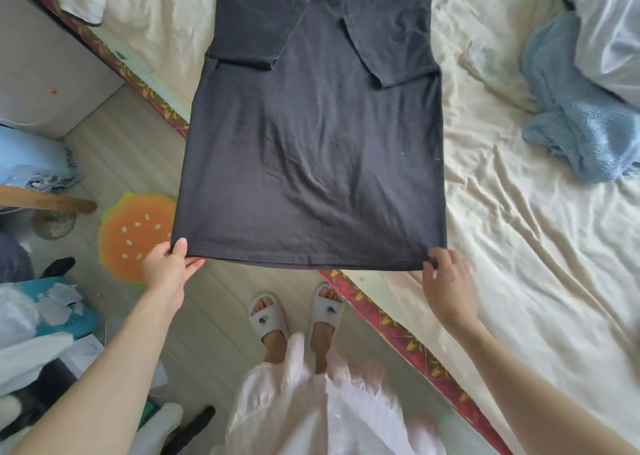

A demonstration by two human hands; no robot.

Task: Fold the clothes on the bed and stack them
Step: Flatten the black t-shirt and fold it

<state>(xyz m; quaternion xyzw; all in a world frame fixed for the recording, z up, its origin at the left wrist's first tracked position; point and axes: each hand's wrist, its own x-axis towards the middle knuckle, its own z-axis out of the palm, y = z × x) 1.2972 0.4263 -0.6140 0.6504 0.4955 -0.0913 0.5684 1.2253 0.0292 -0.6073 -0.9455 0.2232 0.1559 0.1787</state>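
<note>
- Black T-shirt [311, 149]: your landmark. It's spread flat, collar end on the bed [519, 229], hem end stretched out past the bed edge over the floor, both sleeves already turned in over the chest.
- Left hand [166, 267]: at the tee's hem corner on your left, thumb on top & fingers under, pinching the cloth.
- Right hand [446, 281]: at the other hem corner; fingers [434, 259] curled onto the edge. Looks like a pinch, but thumb's hidden so grip not fully confirmed.
- Handling, my read: light, soft, limp cotton; no stiffness, sags wherever unsupported. Keep tension btw the two hem corners, or take it at side seams. Not fragile, not slippery, creases easily.
- Blue knit garment [571, 125]: crumpled to the right of the tee, well apart; likely heavier, stretchier.
- Hard to tell: tee's collar cut off at frame top; pale bundle beyond the knit is partly out of view, can't ID it. No stack visible.
</note>
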